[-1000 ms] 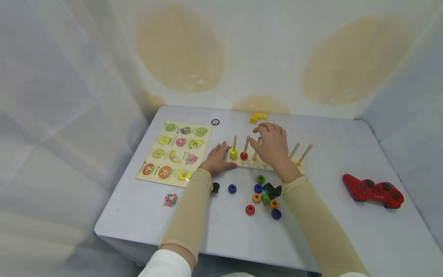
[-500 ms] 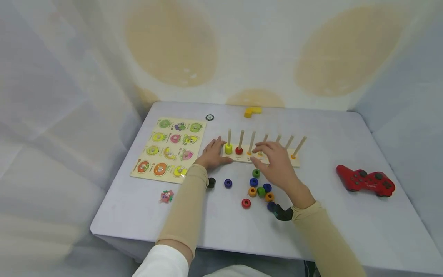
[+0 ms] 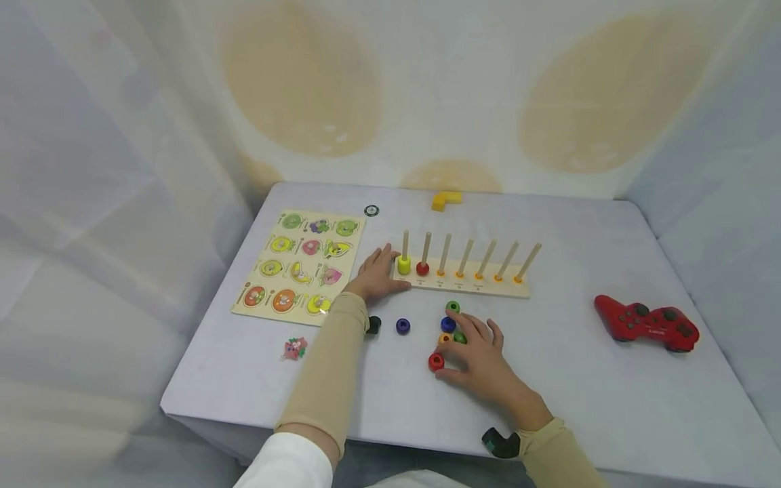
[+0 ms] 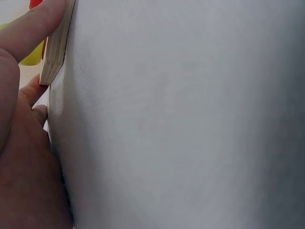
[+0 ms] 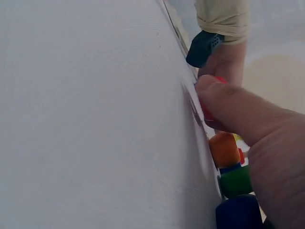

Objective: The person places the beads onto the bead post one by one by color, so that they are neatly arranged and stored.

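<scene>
A wooden peg board (image 3: 503, 289) with a row of upright pegs stands in mid-table. A yellow ring stack (image 3: 404, 265) and a red bead (image 3: 423, 269) are on its first two pegs. My left hand (image 3: 375, 276) grips the board's left end, thumb along the front; the left wrist view shows the thumb (image 4: 33, 28) over the board's edge (image 4: 58, 47). My right hand (image 3: 485, 366) pinches a loose red bead (image 3: 436, 362) low at the table, thumb and forefinger on opposite sides. Green (image 3: 452, 308), blue (image 3: 448, 324) and orange (image 3: 445, 338) beads lie beside its fingers, others hidden beneath.
A fruit puzzle board (image 3: 299, 271) lies left, with a strawberry-like piece (image 3: 295, 348) in front. A dark blue bead (image 3: 403, 326) sits apart. A red game controller (image 3: 647, 324) is at right; yellow blocks (image 3: 447, 200) and a round chip (image 3: 371, 211) lie at the back.
My right hand has come down from over the pegs, toward me, to the loose beads and taken hold of the red one. The left hand keeps its grip on the board.
</scene>
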The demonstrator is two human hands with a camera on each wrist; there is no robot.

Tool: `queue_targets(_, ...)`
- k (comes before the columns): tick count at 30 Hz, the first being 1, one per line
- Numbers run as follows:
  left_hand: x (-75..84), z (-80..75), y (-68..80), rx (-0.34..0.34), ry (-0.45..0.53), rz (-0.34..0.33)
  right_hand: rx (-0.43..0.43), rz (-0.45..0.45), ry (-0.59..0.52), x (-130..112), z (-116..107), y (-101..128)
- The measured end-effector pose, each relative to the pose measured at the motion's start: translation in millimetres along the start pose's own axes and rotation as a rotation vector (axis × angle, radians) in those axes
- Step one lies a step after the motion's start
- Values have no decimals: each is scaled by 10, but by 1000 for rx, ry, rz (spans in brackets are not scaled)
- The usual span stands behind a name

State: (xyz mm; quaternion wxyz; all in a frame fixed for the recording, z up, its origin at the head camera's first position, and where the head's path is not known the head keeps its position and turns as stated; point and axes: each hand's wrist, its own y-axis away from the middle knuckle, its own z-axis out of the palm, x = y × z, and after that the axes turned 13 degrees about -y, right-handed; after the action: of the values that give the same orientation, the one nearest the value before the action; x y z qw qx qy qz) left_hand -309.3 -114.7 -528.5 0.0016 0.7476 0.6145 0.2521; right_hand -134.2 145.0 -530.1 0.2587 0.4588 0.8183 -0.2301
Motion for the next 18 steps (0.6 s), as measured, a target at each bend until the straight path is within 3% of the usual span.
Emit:
queue_targets(4, 21, -38, 56, -2, 3, 7, 121, -47, -65, 9, -55, -122)
queue_targets(9, 18, -58, 93, 6, 8, 6, 452, -68, -164, -30, -279, -553)
queue_targets(12, 7, -59, 95, 22, 26, 11, 612, -60, -162, -42, -433, -890)
queue_targets(15, -13, -37, 68, 26, 31, 16, 692, -63, -121, -38, -560, -1183)
queue_targets(18, -32, 5, 29, 28, 28, 20, 695, -67, -67, -27, -644, -1385)
